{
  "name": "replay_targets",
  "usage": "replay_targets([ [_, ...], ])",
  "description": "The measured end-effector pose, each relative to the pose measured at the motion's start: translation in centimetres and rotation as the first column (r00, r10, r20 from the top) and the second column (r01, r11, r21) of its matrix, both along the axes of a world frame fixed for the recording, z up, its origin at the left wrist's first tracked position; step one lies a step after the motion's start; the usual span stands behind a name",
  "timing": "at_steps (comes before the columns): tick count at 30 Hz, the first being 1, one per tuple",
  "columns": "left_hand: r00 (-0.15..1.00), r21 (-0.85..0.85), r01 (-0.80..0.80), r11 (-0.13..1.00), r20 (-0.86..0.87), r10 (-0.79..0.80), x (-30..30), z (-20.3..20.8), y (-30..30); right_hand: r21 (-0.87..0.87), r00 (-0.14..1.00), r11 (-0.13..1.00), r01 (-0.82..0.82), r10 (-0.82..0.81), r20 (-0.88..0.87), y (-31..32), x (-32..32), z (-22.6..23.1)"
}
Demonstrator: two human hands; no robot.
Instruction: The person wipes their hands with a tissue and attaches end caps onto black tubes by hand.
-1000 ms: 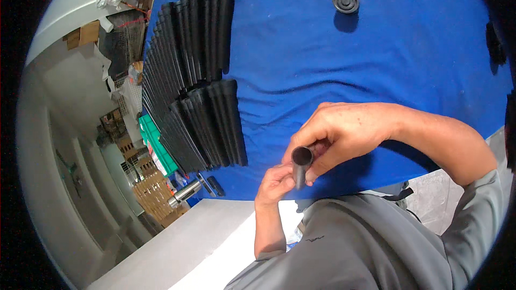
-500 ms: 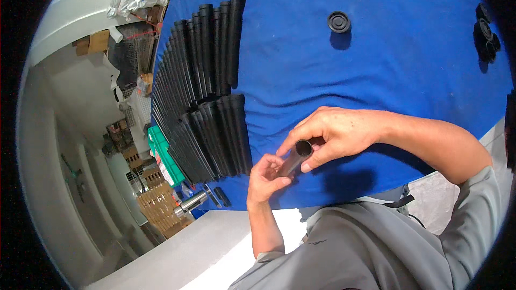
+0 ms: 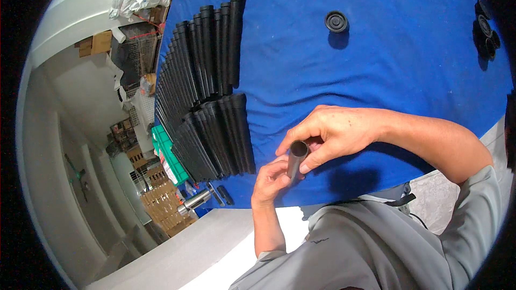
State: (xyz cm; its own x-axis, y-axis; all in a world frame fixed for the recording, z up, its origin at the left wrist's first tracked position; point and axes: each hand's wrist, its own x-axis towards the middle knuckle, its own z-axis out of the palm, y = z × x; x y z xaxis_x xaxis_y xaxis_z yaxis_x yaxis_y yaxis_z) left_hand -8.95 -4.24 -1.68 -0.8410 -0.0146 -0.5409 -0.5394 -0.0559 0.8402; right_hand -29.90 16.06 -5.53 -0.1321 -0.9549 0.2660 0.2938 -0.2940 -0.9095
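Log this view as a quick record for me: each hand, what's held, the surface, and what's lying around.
left hand: holds the lower part of a dark tube
right hand: holds the same tube near its open end
tube opening: faces up toward the camera
surface: blue cloth
left side: two rows of black tubes, green tray
beyond right hand: round black piece

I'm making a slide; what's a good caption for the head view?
Left hand and right hand hold a hollow dark tube over blue cloth, black tubular pieces lying in rows at left.
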Motion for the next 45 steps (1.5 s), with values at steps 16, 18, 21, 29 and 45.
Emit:
replay_targets([
  [16,0.998,0.110,-0.068,0.992,0.011,0.067,0.1,-0.9,1.0,0.010,0.990,0.990,0.139,-0.139,0.006,0.1,0.2,-0.1],
  [18,0.996,0.204,-0.071,0.976,0.061,0.060,0.4,-1.1,0.6,0.031,0.996,0.996,0.083,-0.084,0.041,-0.1,0.2,-0.5],
  [21,1.000,0.022,0.000,1.000,-0.019,0.000,0.7,-1.2,0.1,0.061,0.999,0.998,0.028,-0.030,0.026,-0.2,0.1,-0.5],
  [29,0.999,0.032,-0.052,0.998,-0.001,0.052,0.5,-0.3,0.6,0.124,0.992,0.987,0.106,-0.096,-0.084,-0.1,-0.1,-0.1],
  [45,0.998,0.024,0.056,0.998,-0.002,-0.056,0.9,-0.5,0.7,0.103,0.990,0.990,0.095,-0.084,-0.109,-0.1,0.3,0.0],
])
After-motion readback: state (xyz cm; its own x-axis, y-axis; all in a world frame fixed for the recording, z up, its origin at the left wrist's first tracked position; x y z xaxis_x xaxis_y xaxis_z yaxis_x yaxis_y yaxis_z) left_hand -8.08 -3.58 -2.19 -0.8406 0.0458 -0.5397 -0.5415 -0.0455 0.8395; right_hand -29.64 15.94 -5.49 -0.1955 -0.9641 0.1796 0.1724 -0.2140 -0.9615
